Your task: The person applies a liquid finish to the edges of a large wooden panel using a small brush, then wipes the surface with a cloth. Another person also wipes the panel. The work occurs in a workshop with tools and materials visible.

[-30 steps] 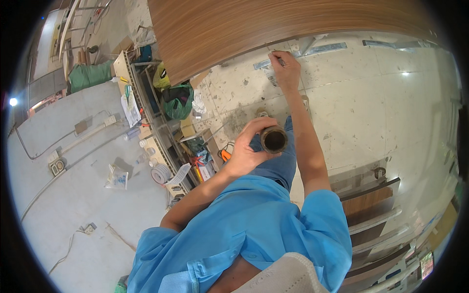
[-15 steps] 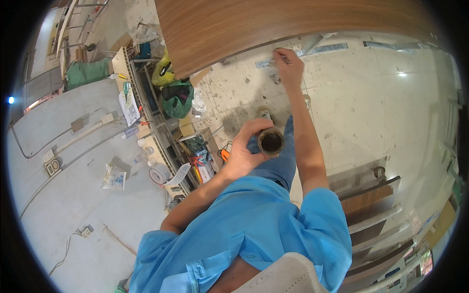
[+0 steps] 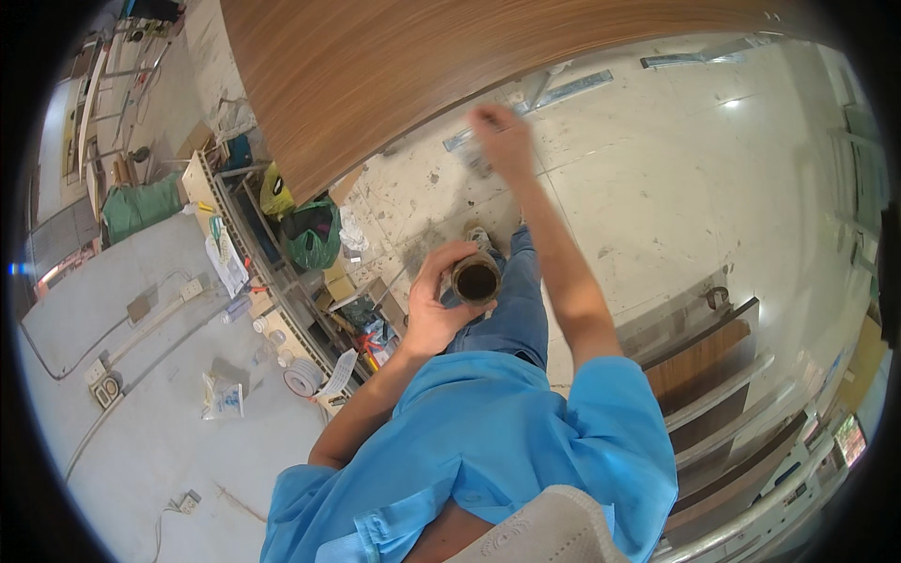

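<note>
Left hand, center of frame: fingers wrapped round an open-topped jar, dark inside, mouth facing up. Right hand, upper center: blurred, fingers curled, can't tell if it grips anything. It's near the lower edge of the brown board, top of frame.

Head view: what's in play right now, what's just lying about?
Apparently in play:
- round open-topped container, held in the left hand
- wood-grain panel, nearest the right hand; blur hides whether that hand holds anything

Apparently lying about:
- pale roll
- dark green plastic bag
- clear packet
- yellow bag
</note>
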`<action>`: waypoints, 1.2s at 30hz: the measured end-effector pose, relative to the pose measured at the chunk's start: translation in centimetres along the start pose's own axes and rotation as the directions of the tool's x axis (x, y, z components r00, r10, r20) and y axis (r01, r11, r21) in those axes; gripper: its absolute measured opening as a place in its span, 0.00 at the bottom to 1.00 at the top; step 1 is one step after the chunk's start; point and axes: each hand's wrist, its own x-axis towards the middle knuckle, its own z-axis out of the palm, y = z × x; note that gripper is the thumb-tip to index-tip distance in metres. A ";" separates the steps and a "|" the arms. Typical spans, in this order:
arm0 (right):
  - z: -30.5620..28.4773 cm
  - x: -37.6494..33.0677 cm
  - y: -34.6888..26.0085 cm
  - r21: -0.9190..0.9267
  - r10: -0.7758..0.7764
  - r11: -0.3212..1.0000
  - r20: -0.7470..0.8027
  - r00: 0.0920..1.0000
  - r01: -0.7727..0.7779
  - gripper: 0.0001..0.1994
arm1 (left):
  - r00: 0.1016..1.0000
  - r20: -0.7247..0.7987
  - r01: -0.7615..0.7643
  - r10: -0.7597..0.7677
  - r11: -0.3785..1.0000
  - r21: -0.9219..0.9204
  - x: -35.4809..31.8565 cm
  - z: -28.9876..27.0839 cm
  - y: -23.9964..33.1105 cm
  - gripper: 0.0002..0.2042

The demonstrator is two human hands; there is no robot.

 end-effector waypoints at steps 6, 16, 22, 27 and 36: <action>-22.0 17.1 -6.4 -0.271 -0.435 0.899 -0.646 0.628 0.344 0.09 | 0.999 0.010 -0.036 0.037 0.997 -0.068 2.9 2.7 1.1 0.39; -34.3 33.1 -4.0 -0.303 -0.458 0.876 -0.278 0.844 0.376 0.08 | 0.999 0.021 -0.043 0.045 0.995 -0.090 8.3 6.2 2.1 0.40; -24.4 24.7 -3.0 -0.543 -0.651 0.708 -0.253 0.716 0.452 0.11 | 0.996 0.035 -0.085 0.088 0.994 -0.064 8.6 5.1 2.3 0.42; -11.5 16.9 -2.1 -0.552 -0.792 0.560 -0.138 0.594 0.618 0.06 | 0.993 0.067 -0.094 0.094 0.996 -0.013 6.7 2.0 2.5 0.42; 14.0 -1.1 -5.0 0.037 -0.497 0.865 -0.079 0.864 0.501 0.04 | 0.987 0.117 -0.101 0.107 0.993 -0.054 -0.1 -7.0 1.2 0.43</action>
